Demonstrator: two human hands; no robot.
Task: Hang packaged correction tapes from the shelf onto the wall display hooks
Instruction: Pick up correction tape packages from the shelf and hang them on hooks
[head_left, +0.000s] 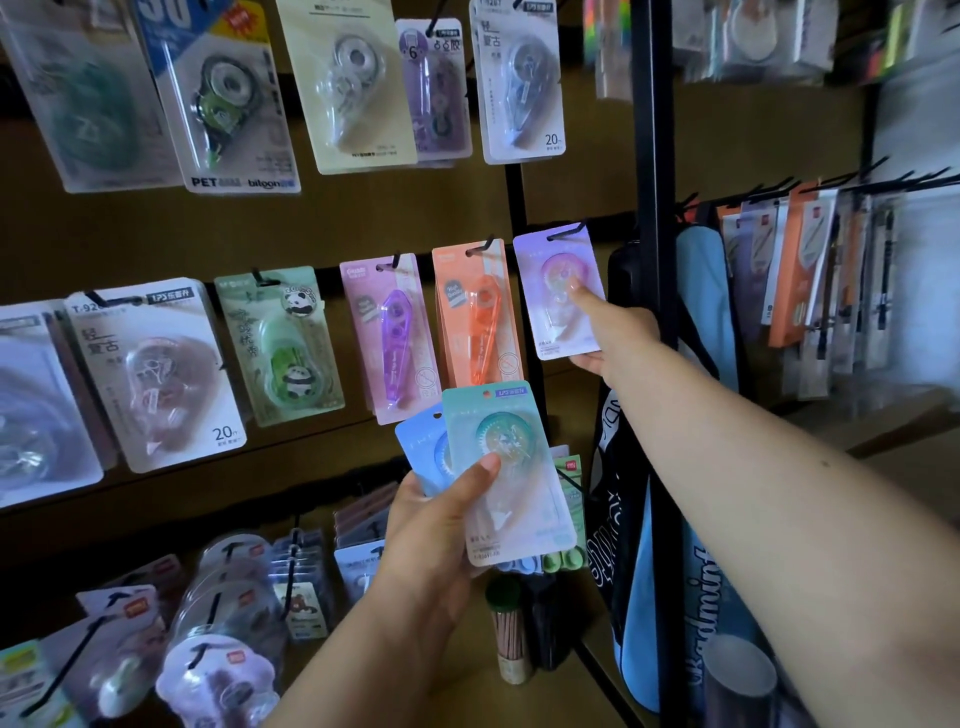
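Note:
My right hand (613, 332) pinches a purple correction tape pack (558, 291), thumb on its front and fingers under its lower edge. A black hook (566, 232) passes through the slot at the pack's top, at the right end of the middle row. My left hand (436, 525) grips a teal correction tape pack (506, 467) with the thumb across its front, and a blue pack (423, 447) is fanned out behind it. Both held packs hang in front of the display, below the orange pack (475, 317).
Rows of hooks carry other tape packs: a violet one (389, 332), a panda one (283, 343), a clear one (156, 369). A black upright post (657, 208) stands right of my right hand. Pencil cases (706, 296) and pens hang further right. A pencil tube (511, 629) stands on the shelf below.

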